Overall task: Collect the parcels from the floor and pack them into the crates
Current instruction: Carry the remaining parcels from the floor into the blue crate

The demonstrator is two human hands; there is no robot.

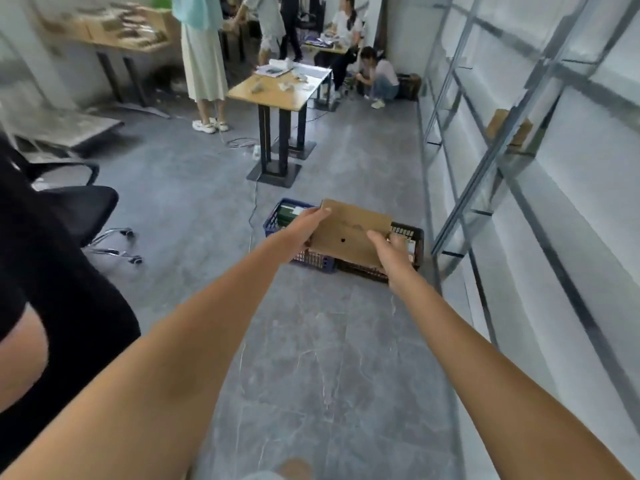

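Two bare hands hold a flat cardboard parcel (pixel 349 233) over two crates on a grey floor (pixel 311 358).

At the far left stands a black office chair (pixel 86 209). Moving right, the left hand (pixel 306 225) grips the parcel's left edge, fingers curled beneath it and thumb lying along the top. Under that side sits a blue crate (pixel 277 221), with green and white packages inside. The parcel is tilted, brown, with a small dark hole near its middle. The right hand (pixel 389 251) holds the parcel's near right corner, fingers wrapped around the edge. Beneath it is a black crate (pixel 414 237), touching the blue one. Farther off, a wooden table (pixel 277 95) stands with people around it. Along the right wall runs grey metal shelving (pixel 502 140).
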